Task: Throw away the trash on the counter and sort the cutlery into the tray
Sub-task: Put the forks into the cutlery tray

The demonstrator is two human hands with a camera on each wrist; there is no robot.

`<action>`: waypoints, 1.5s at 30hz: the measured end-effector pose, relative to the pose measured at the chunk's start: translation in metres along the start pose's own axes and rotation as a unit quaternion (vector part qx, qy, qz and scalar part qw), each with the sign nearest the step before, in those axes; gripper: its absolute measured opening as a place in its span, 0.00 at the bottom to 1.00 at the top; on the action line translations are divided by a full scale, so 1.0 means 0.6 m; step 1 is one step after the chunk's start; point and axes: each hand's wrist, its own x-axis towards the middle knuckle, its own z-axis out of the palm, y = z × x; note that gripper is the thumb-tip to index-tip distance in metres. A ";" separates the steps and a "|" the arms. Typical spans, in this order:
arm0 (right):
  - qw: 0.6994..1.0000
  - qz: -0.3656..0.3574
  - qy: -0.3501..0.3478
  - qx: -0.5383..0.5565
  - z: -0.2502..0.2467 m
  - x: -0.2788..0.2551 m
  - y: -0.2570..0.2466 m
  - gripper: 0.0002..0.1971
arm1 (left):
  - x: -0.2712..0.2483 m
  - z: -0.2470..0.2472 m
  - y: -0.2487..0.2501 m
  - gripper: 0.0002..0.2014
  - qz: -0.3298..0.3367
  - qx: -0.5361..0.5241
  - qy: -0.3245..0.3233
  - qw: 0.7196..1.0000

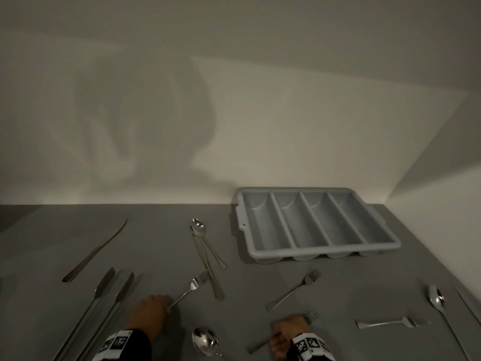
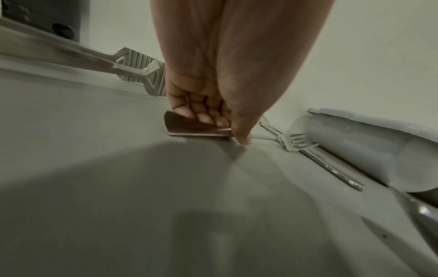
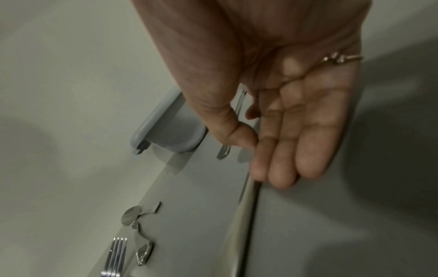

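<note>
- Forks first, by the look of it: I see no trash on the counter point(image 1: 156, 243), so I judge we are at the start of sorting.
- Tray point(image 1: 322, 190) sits at the far right corner of the counter, against the wall. All four compartments show nothing in them.
- Left hand point(image 1: 149, 312) is near the front edge, left of centre. Its fingers point(image 2: 201, 114) are curled and pinch the very end of the left fork point(image 1: 192, 284), with the thumb tip down on the counter.
- Right hand point(image 1: 287, 333) is at the front edge, right of centre, over the right fork point(image 1: 311, 316). The head view reads as a closed grip. The wrist view shows fairly straight fingers point(image 3: 282, 174) lying on the handle. I cannot tell whether that fork is clamped.
- Risk one: the left fork's tines lie at the long piece point(image 1: 213, 282) that crosses a spoon point(image 1: 197, 227). I cannot tell whether they touch. A low, dragging lift could hook that piece and shove both about.
- Risk two: an end pinch leaves the heavy tines far from the fingers. The fork could droop, pivot and slip out on the way to the tray.
- Risk three: the right fork lies flat. If the fingers only press, it may skid toward the near spoon point(image 1: 204, 340) or off the front edge.
- Risk four: with both hands loaded, the two forks could land in different compartments.
</note>
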 end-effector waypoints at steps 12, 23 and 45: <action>0.953 -0.142 0.249 0.100 -0.069 -0.052 -0.003 0.10 | -0.006 -0.136 0.128 0.08 0.142 -0.357 0.173 0.907; 0.894 -0.290 0.299 0.164 -0.237 -0.023 0.002 0.19 | 0.154 -0.060 0.417 0.17 0.178 -0.316 0.042 0.931; 0.882 -0.467 0.052 -0.038 -0.247 0.065 -0.197 0.20 | 0.075 -0.050 0.420 0.23 0.124 -0.291 0.087 0.945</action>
